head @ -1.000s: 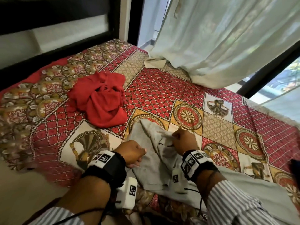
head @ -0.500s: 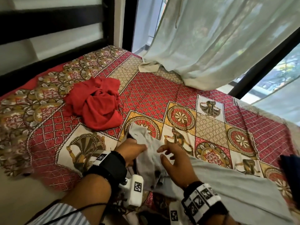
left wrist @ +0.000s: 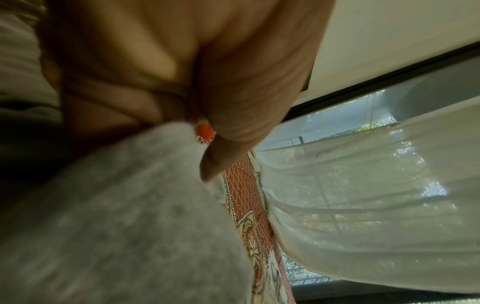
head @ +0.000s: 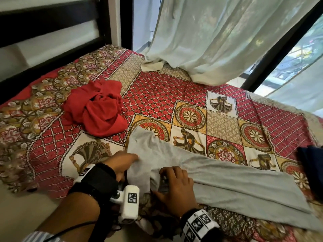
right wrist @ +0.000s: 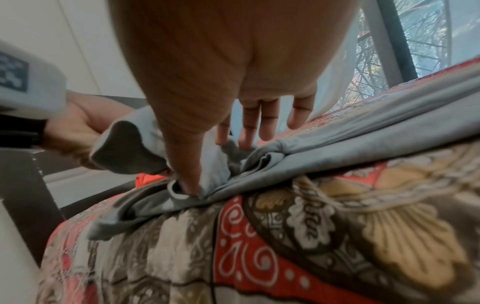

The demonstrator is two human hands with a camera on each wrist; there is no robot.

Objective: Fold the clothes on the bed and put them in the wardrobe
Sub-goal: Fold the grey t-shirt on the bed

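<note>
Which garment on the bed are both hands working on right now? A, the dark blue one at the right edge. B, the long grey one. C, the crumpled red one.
B: the left hand grips one end of the grey garment while the right hand presses on it; the red garment lies untouched further back.

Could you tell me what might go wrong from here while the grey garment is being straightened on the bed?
1. The grey garment lies at the bed's near edge, part of it drooping over; a pull by the left hand, which grips one end, could drag it off.
2. Fabric is bunched under the right hand, whose straight fingers press it; folding now may trap creases.
3. The red garment lies crumpled nearby and could get caught up.
</note>
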